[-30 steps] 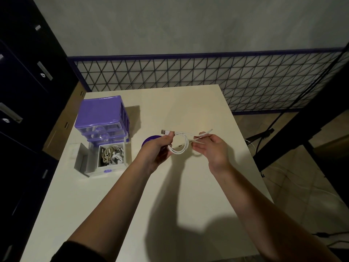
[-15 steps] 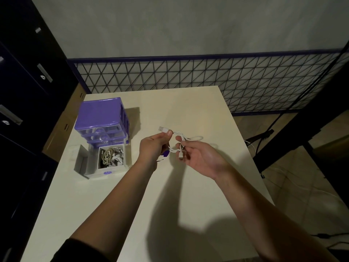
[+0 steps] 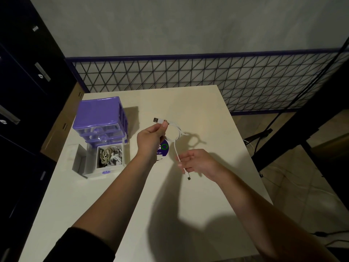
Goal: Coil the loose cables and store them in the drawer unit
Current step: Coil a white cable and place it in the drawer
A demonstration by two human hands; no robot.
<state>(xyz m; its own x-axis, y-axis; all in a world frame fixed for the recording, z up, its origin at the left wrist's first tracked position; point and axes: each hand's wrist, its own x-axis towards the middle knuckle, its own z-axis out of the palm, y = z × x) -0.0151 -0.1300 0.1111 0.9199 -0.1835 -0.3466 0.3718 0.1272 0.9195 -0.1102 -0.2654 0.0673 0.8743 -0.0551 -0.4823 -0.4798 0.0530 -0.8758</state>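
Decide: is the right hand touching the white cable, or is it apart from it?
Touching. The head view shows the right hand pinching the white cable near its small plug; the left hand holds the coil.

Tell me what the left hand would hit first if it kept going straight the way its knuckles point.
Probably nothing soon: the left hand, pinching the white cable near its USB plug, points up and away over bare table. The mesh panel lies beyond; depth is unclear.

I saw a smooth white plastic-sheathed cable (image 3: 177, 133) with a metal plug, a glossy purple plastic drawer unit (image 3: 100, 118), and a matt cream table (image 3: 198, 205).
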